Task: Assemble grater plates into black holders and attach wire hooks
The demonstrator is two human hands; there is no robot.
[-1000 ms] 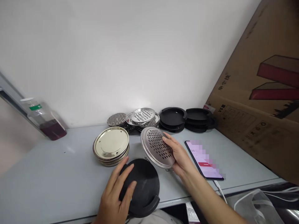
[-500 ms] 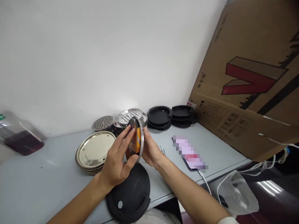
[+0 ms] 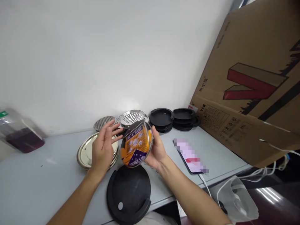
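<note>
A round disc with an orange, purple and black printed face [image 3: 137,144] is tilted up above the table, its print turned toward me. My right hand [image 3: 158,153] grips it by the right edge, with the fingers hidden behind. My left hand [image 3: 104,147] is apart from the disc on its left, fingers spread and holding nothing. Below the disc lies a black round holder [image 3: 128,192] with a raised partial rim and a pale dot. Behind my left hand stands a stack of gold-coloured metal lids [image 3: 87,153].
Perforated metal grater discs [image 3: 132,118] are piled by the wall, beside stacks of black holders [image 3: 161,118]. A phone [image 3: 189,156] on a white cable lies to the right. A large cardboard box [image 3: 246,125] stands on the right; a bottle of dark liquid [image 3: 22,137] stands left.
My left hand has let go of the printed disc and moved left, its fingers opening. The disc has turned so its printed face shows, still in my right hand.
</note>
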